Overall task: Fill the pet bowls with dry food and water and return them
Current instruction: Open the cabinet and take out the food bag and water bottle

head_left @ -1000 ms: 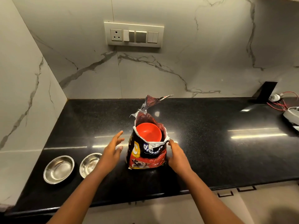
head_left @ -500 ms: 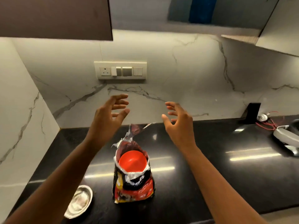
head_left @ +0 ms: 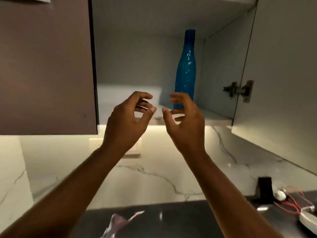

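Gaze now lifted off the counter, where a second ago the food bag and two steel bowls filled the view; an open wall cupboard [head_left: 137, 54] up top from 11 to 1 o'clock, its door [head_left: 277, 83] swung out at 2 o'clock; marble wall [head_left: 154, 177] below; black counter [head_left: 188, 217] along 6 o'clock, with only the torn top of the food bag [head_left: 118, 222] poking in at 6 to 7 o'clock; bowls out of sight; a tall blue bottle [head_left: 186, 66] upright on the shelf at 12 to 1 o'clock, likely the water source. Both arms raised since then; left hand [head_left: 127, 124] and right hand [head_left: 187, 124] near centre, fingers loosely curled and parted, gripping nothing, right one in front of the bottle's base, contact unclear; reads as water step beginning, kibble apparently unpoured.
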Tool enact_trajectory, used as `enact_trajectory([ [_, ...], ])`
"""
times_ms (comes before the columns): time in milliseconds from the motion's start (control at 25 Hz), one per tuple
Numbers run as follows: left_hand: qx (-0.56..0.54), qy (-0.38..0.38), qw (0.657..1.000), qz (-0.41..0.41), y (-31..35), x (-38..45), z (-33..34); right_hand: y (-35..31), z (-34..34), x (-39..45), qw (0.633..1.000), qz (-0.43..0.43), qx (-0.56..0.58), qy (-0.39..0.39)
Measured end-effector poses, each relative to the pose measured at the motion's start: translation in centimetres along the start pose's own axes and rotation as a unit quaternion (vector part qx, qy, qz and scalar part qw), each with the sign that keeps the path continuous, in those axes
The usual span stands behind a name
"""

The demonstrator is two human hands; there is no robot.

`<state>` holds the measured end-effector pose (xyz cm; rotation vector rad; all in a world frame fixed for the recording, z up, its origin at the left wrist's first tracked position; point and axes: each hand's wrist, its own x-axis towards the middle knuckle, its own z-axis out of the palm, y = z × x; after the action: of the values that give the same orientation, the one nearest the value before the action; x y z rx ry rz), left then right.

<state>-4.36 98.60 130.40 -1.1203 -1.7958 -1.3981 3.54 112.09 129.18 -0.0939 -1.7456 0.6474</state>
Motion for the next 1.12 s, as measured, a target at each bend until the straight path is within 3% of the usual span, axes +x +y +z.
enact_trajectory([
  [120,0.002,0.006,1.000,0.012,0.5,3.7,1.6,0.5,-1.0,4.2,1.000,-0.021,-0.006,0.007],
  [480,0.061,-0.034,0.998,0.004,-1.9,12.5,7.2,7.2,0.0,13.1,0.997,0.022,-0.067,0.039],
  [840,0.069,-0.078,0.993,-0.057,-4.4,15.8,9.4,11.0,2.8,17.1,0.991,0.122,-0.015,-0.045],
  [1120,0.082,-0.098,0.989,-0.071,-5.6,15.0,7.4,11.3,3.0,17.5,0.982,0.178,-0.002,-0.058],
])
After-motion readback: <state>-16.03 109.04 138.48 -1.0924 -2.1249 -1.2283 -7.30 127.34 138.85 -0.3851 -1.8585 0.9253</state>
